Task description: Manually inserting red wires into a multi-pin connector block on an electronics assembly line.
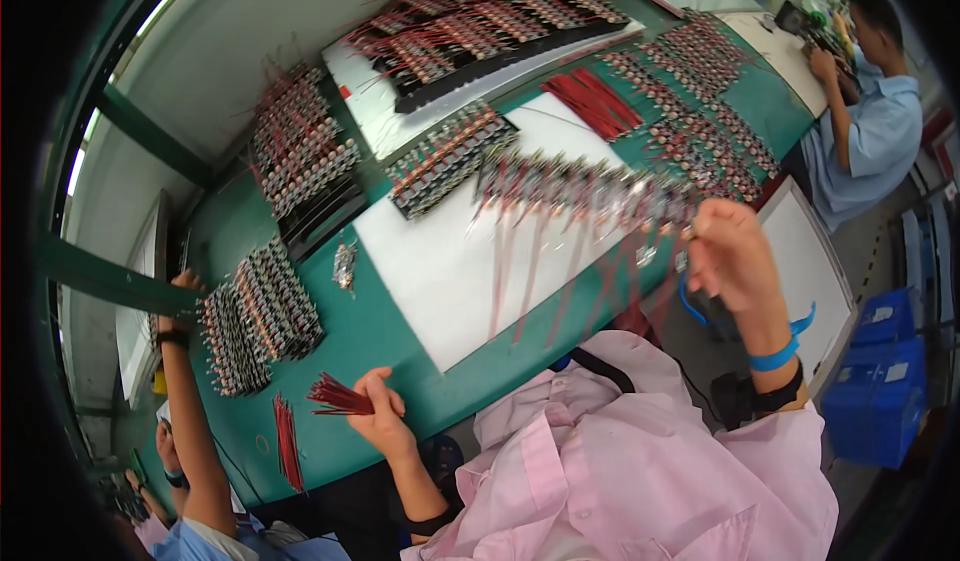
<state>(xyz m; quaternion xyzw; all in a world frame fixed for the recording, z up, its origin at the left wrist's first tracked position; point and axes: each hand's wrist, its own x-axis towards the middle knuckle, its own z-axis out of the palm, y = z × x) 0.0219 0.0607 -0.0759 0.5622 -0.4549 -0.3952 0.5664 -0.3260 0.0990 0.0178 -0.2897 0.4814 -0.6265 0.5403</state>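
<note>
My left hand (385, 413) is closed round a bundle of short red wires (338, 395) above the table's near edge. Raised at the right, my right hand (732, 256) grips one end of a long strip of small electronic parts (590, 189). Thin red wires hang from that strip, which is tilted and blurred by motion. Under it lies a white sheet (440, 291). Another bunch of red wires (287, 441) rests on the green table, left of my left hand.
Stacked part strips stand on the green table (375, 326): one stack (265, 311) at left, others (300, 141) farther back. A metal tray (375, 126) holds many wired parts. Red wires (592, 103) lie at the sheet's far edge. Co-workers (870, 111) sit at both sides; blue bins (875, 396) stand right.
</note>
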